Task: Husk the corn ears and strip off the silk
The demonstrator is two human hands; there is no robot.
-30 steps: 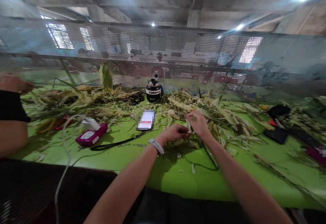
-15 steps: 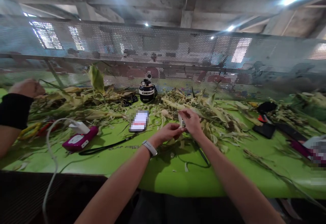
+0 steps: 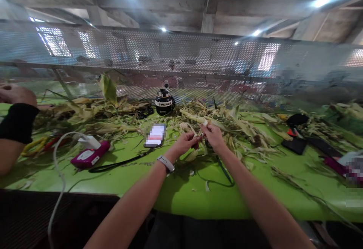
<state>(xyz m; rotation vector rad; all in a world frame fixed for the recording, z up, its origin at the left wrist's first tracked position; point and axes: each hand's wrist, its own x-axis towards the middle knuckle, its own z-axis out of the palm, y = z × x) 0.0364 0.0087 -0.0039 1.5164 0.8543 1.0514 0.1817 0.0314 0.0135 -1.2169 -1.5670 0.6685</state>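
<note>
My left hand (image 3: 183, 144) is closed in a pinch, a pale watch band on its wrist. Thumb and fingers of my right hand (image 3: 214, 136) press together right beside it. Between them is a pale strip of corn husk (image 3: 200, 132), gripped by both hands above the green table (image 3: 181, 192). Part of the strip is covered by the fingers. Just behind lies a heap of dry corn husks (image 3: 241, 128). A dark green cord (image 3: 227, 179) curves on the table under my right forearm.
A phone (image 3: 155, 135) with a black strap lies left of my hands. Behind it stands a black jug (image 3: 164, 102). A magenta power strip (image 3: 90, 157) with a white cable sits farther left, near another person's hand (image 3: 19, 94). A perforated metal screen (image 3: 181, 58) runs along the back.
My fingers have shifted slightly on the husk strip, and the right fingertips have tilted. The other person's hand at the left has moved further left.
</note>
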